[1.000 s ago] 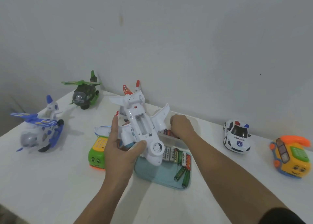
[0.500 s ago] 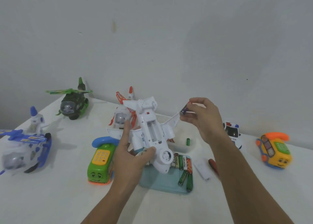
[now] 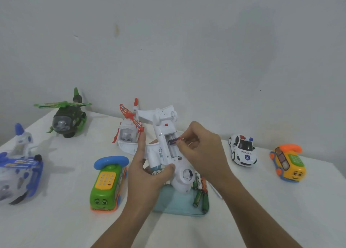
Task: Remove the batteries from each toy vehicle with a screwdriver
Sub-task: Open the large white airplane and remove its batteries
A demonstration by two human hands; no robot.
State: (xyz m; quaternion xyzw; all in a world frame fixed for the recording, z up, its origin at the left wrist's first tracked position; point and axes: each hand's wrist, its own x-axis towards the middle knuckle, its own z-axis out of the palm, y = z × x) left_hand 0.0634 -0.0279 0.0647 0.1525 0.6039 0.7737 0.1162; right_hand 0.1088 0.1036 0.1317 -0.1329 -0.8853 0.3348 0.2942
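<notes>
Item 1, battery (image 3: pixel 172 141): a dark cell with a red end, lying at the tail end of the open battery compartment (image 3: pixel 173 151). Its long axis runs across the fuselage, red end to the right. I cannot tell whether it sits on its contacts or is lifted clear.

Item 2, right hand (image 3: pixel 200 150): thumb and forefinger pinch the battery's red end, the other fingers curled behind. This is the nearer hand. The cell lies just left of the fingertips, so I judge the next move to be a pull up and to the right, away from the bay.

Item 3, white toy plane (image 3: pixel 160 128): belly up, tail toward the wall, nose toward me, held above the tray, with the compartment uncovered.

Item 4, left hand (image 3: pixel 148 174): wrapped round the fuselage from the left, thumb across the belly near the nose. It grips the plane and, I judge, steadies it against the pull.

Item 5, tray (image 3: pixel 176 204): pale teal, on the table (image 3: pixel 56 219) under the plane, with loose batteries (image 3: pixel 201 191) in green and red lying at its right side.

Item 6, other toys, all apart from both hands: green telephone toy (image 3: pixel 107 184), red-and-white helicopter (image 3: pixel 129 131), green helicopter (image 3: pixel 66 118) and blue helicopter (image 3: pixel 16 169) on the left, police car (image 3: pixel 243 150) and yellow telephone toy (image 3: pixel 288 163) on the right

Item 7, screwdriver: I see none in view
</notes>
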